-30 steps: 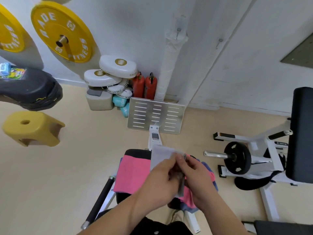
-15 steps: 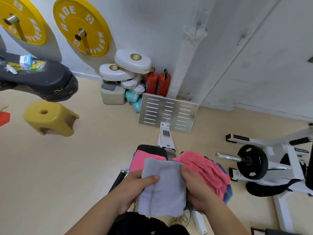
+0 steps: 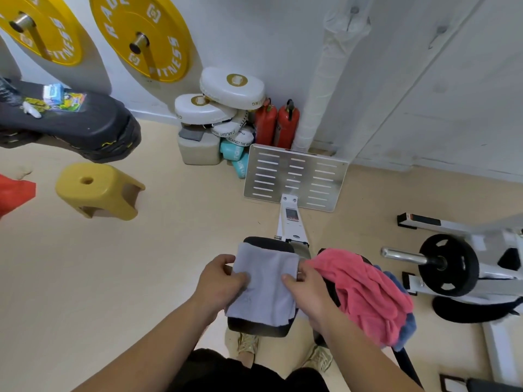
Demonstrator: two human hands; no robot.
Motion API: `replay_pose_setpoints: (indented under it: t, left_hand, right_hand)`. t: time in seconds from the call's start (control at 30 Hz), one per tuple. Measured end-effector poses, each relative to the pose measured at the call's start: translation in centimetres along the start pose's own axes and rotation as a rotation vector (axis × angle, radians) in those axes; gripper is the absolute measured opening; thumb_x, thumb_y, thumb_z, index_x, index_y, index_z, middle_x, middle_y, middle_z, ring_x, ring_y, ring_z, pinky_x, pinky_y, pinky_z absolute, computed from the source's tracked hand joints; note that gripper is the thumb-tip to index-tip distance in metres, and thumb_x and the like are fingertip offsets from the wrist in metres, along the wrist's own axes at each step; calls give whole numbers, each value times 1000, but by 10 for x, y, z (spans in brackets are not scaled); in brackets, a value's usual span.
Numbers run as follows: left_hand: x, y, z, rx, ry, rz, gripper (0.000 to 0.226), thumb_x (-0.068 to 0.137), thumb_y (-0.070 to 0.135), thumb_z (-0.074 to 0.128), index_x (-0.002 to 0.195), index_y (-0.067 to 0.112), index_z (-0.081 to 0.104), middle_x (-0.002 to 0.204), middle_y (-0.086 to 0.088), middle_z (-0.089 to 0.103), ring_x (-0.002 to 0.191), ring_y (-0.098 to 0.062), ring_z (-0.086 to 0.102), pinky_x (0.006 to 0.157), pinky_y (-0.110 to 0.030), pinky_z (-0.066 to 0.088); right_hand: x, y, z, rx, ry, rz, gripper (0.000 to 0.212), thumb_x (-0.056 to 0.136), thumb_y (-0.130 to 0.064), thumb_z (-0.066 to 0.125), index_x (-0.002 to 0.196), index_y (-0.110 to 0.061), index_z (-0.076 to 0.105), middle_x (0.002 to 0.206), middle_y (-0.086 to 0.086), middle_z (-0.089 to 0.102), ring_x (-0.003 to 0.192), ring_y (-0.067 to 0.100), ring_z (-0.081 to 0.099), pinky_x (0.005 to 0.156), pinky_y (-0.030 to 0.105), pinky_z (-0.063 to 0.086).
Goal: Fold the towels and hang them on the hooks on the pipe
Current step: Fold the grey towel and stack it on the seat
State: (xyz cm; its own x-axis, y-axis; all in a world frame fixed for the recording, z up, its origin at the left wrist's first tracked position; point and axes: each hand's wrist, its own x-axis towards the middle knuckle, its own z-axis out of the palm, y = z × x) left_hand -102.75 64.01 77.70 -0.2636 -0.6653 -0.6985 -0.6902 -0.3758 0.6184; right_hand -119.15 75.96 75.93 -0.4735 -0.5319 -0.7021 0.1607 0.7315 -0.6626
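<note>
Lifted a second ago, the grey towel now lies folded flat on the black pad at 6 o'clock, left hand and right hand each pinching a side edge; likely ready for the pipe at 1 o'clock

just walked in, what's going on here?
A person is folding a grey towel on a black pad, with the left hand and right hand pinching its side edges. A pink towel lies bunched to the right over a blue towel. No towel hangs on the visible part of the pipe.
</note>
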Motion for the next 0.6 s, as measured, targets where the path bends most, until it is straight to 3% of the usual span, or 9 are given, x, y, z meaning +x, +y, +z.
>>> replay_pose_setpoints:
  t: [0.07, 0.13, 0.23, 0.33, 0.4, 0.53, 0.6]
  left_hand:
    - [12, -17, 6, 170, 3, 50, 32, 83, 28, 71, 114, 22, 64, 95, 7, 70, 83, -11, 66, 61, -22, 49]
    - [20, -33, 11, 281, 26, 58, 39, 85, 37, 70, 119, 19, 64, 99, 8, 69, 85, -12, 64, 65, -23, 48]
    - [22, -42, 9, 392, 123, 127, 59, 82, 41, 74, 133, 19, 54, 126, 3, 59, 107, -20, 62, 77, -29, 50]
    - [16, -36, 5, 661, 195, 618, 58, 73, 21, 74, 128, 20, 57, 133, 0, 54, 117, -27, 57, 74, -34, 57]
    - [12, -32, 8, 800, 63, 834, 64, 68, 19, 72, 131, 24, 61, 136, -2, 59, 117, -28, 60, 78, -34, 60]
    - [12, -36, 17, 1032, -154, 762, 73, 59, 37, 80, 130, 30, 64, 128, -4, 67, 114, -29, 66, 77, -35, 63]
    - [11, -38, 18, 1071, -145, 718, 74, 55, 37, 84, 127, 31, 66, 126, -4, 67, 112, -28, 67, 71, -34, 63]
  right_hand:
    - [4, 10, 10, -4, 47, 23, 12, 99, -16, 61, 107, -24, 61, 102, -5, 69, 94, 10, 65, 74, 27, 53]
    - [8, 18, 16, 7, 92, 35, 11, 98, -19, 64, 107, -23, 60, 100, -6, 67, 93, 10, 63, 75, 27, 50]
    - [15, 27, 17, 3, 127, 58, 16, 93, -26, 71, 105, -21, 61, 99, -3, 69, 96, 17, 67, 82, 33, 54]
    - [15, 27, 10, -57, 143, 17, 23, 90, -28, 75, 104, -16, 60, 92, 2, 66, 86, 16, 64, 67, 25, 46]
    - [15, 28, 6, -128, 160, -48, 25, 90, -24, 75, 109, -18, 59, 93, 7, 65, 83, 20, 64, 66, 25, 46]
    - [12, 38, 1, -278, 130, -244, 73, 85, -21, 70, 150, -37, 40, 110, -8, 59, 90, 10, 64, 80, 26, 56]
    - [8, 44, 1, -408, 34, -295, 75, 88, -27, 67, 154, -44, 35, 121, -11, 50, 97, 6, 61, 90, 26, 55]
